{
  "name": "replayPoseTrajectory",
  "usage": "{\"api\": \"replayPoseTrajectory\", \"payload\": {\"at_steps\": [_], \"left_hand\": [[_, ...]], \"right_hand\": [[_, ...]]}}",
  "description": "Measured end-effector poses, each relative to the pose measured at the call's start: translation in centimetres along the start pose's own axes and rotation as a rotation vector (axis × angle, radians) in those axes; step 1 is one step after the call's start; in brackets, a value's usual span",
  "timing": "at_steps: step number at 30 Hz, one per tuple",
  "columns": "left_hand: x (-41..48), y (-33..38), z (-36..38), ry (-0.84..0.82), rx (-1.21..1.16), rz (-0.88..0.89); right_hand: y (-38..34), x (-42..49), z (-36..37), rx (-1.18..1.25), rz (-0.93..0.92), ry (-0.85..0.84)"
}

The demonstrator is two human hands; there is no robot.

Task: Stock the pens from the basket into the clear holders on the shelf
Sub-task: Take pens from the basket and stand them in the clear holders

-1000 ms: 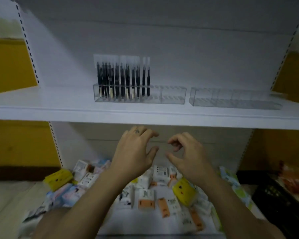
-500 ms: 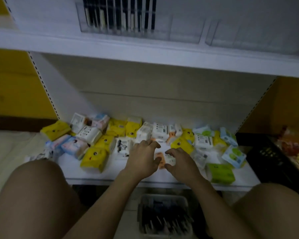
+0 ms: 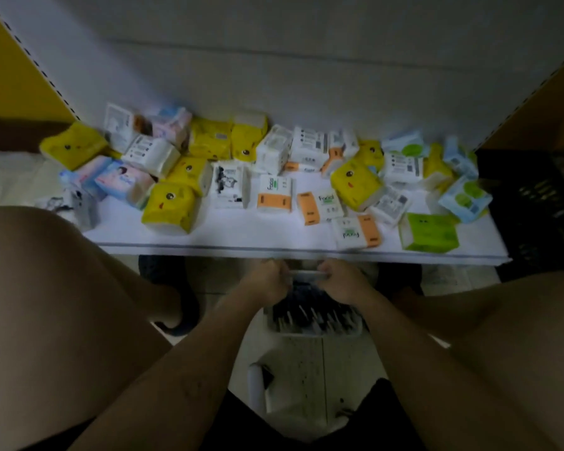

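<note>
A small pale basket (image 3: 313, 333) full of dark packaged pens (image 3: 310, 315) stands on the floor between my knees, just below the front edge of the bottom shelf. My left hand (image 3: 267, 283) and my right hand (image 3: 342, 283) are both down at the basket's far end with their fingers curled. Between them they hold a pale thin strip (image 3: 307, 274) that looks like a packaged pen lying crosswise. The clear holders and the upper shelf are out of view.
The white bottom shelf (image 3: 241, 242) carries several tissue packs in yellow, white, orange, pink and green. A dark crate (image 3: 534, 206) sits at the right. My bare knees flank the basket, and a dark shoe (image 3: 183, 307) lies left of it.
The view has tilted down from the upper shelf to the floor. Both hands dropped from in front of the shelf to the basket and closed on the pale strip.
</note>
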State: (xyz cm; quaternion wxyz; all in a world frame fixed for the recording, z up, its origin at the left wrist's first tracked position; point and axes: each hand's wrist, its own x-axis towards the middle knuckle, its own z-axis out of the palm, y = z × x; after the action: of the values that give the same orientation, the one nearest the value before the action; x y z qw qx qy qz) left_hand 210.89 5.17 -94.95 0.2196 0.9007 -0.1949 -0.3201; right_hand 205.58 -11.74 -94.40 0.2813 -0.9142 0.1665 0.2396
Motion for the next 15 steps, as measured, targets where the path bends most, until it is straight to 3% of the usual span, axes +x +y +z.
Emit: {"api": "replayPoseTrajectory", "payload": {"at_steps": [10,15], "left_hand": [[2.7,-2.4,5.9,-0.272,0.018,-0.158],[4.1,-3.4,7.7,-0.299,-0.093,-0.350]], "right_hand": [[2.1,2.3,4.3,-0.132,0.077,-0.296],[4.8,3.6,5.4,-0.194,0.176,-0.388]]}}
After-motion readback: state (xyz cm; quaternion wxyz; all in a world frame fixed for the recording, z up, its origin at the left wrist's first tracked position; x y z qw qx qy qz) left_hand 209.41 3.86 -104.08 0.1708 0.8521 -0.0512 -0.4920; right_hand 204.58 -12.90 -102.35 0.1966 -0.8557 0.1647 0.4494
